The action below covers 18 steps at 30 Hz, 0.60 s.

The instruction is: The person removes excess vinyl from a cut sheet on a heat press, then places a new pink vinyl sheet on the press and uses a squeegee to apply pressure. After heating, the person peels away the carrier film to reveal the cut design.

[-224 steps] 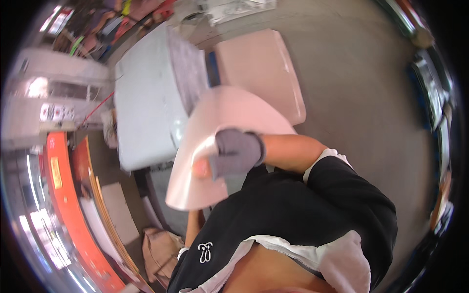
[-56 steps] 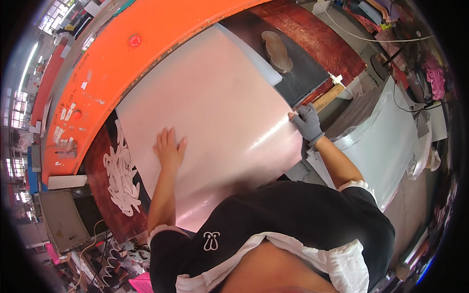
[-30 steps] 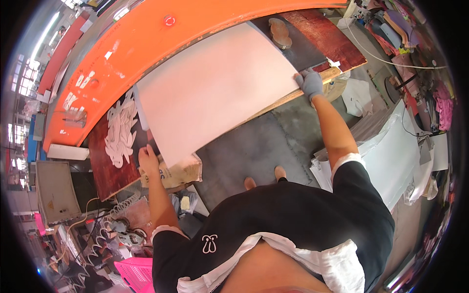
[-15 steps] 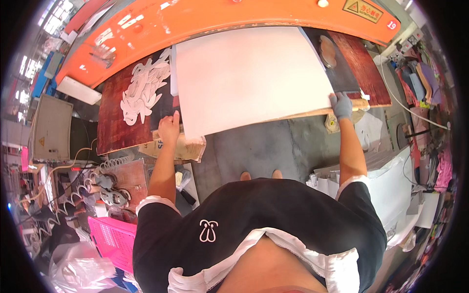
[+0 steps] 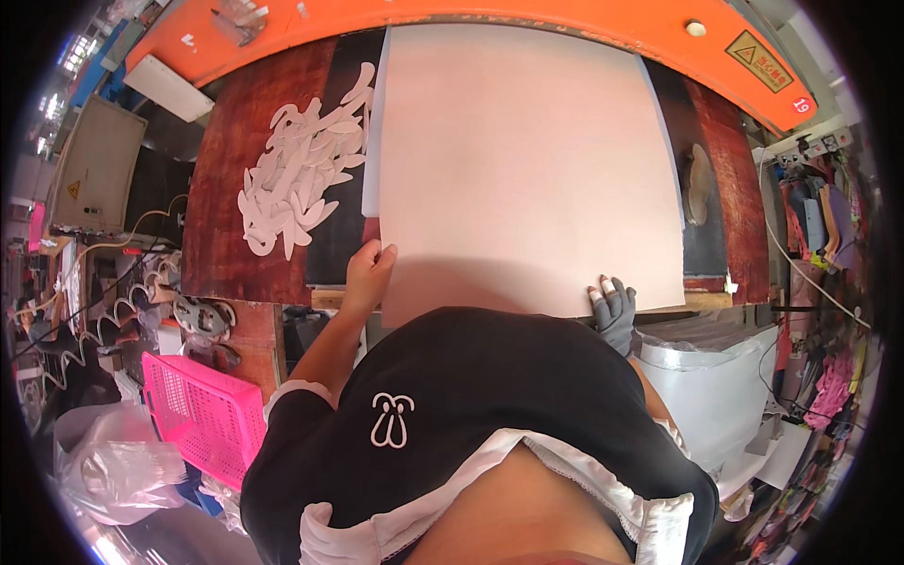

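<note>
Left hand [image 5: 370,273] was bare and curled into kind of a loose fist, with the left forearm [image 5: 330,344] angled forward from the body. Right hand [image 5: 614,315] had a grey glove [image 5: 618,331] on, bare fingertips [image 5: 595,294] poking out, fingers pointing forward and slightly apart. Right forearm [image 5: 652,384] was tucked in, mostly hidden by the torso [image 5: 518,377].

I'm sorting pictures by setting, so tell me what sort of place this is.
Probably a factory workshop that cuts sheet material: an orange machine with a yellow warning label, a broad pale sheet on the worktable, and a heap of flat, curved pale pieces left of the sheet.
</note>
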Motion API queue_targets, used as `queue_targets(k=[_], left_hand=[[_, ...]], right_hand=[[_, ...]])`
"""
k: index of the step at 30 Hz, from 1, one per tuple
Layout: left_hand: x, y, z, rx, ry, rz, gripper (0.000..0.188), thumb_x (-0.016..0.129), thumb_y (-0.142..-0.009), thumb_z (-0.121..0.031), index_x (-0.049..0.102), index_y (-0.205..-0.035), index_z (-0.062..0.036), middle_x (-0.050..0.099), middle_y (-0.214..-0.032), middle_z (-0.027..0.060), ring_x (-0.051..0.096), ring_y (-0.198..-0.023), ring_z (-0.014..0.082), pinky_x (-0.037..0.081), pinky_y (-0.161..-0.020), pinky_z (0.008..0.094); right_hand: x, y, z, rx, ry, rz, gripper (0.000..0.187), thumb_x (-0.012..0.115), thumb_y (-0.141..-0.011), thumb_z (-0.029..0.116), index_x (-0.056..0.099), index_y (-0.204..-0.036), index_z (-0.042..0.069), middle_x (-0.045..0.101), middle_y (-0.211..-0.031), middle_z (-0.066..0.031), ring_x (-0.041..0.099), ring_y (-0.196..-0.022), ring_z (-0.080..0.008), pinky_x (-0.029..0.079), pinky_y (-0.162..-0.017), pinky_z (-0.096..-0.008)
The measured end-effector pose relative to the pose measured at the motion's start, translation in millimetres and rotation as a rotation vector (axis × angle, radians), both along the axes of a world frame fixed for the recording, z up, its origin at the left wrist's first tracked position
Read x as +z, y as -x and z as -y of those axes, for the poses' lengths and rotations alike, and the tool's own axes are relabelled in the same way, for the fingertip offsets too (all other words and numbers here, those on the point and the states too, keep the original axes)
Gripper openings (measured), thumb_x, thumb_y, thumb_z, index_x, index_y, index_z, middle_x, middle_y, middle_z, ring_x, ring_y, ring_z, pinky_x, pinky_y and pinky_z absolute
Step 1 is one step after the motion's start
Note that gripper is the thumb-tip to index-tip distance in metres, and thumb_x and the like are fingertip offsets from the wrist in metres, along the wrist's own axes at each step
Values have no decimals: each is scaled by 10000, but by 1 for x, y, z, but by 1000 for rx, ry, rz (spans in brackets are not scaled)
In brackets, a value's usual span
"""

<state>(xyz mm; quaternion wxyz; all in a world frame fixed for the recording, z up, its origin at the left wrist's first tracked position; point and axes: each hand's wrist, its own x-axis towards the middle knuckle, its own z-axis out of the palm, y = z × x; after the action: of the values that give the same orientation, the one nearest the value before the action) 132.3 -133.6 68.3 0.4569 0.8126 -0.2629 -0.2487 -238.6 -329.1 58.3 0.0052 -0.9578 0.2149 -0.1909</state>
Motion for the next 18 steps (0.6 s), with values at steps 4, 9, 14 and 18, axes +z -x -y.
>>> queue_targets(k=[4, 9, 14, 18], left_hand=[[14, -10, 16, 31, 25, 46, 334, 587, -863, -249, 480, -682, 11, 420, -540, 35, 379, -541, 79, 338, -482, 290], [8, -34, 31, 27, 132, 48, 297, 592, -870, -202, 486, -678, -1, 426, -555, -11, 366, -555, 61, 331, -490, 272], [3, -61, 73, 148, 408, -252, 265, 565, -896, -206, 538, -703, -26, 451, -639, -84, 382, -616, 39, 337, -528, 255], [1, -95, 114, 244, 621, -306, 247, 549, -902, -223, 570, -756, -25, 473, -659, -59, 409, -655, 48, 352, -566, 249]], right_hand=[[5, -4, 22, 150, -41, -96, 551, 574, -754, 411, 504, -1136, 20, 491, -1179, -204, 472, -1074, -391, 352, -880, -542], [16, -9, 32, 145, -178, -61, 650, 607, -763, 467, 472, -1204, 10, 470, -1238, -209, 456, -1120, -409, 351, -912, -540], [34, -36, 32, 160, -208, 64, 618, 640, -734, 277, 430, -1239, -10, 435, -1262, -228, 430, -1160, -418, 354, -932, -528], [28, -60, 59, 16, 99, 27, 497, 554, -647, 63, 468, -1131, -8, 453, -1173, -246, 467, -1074, -429, 375, -885, -519]])
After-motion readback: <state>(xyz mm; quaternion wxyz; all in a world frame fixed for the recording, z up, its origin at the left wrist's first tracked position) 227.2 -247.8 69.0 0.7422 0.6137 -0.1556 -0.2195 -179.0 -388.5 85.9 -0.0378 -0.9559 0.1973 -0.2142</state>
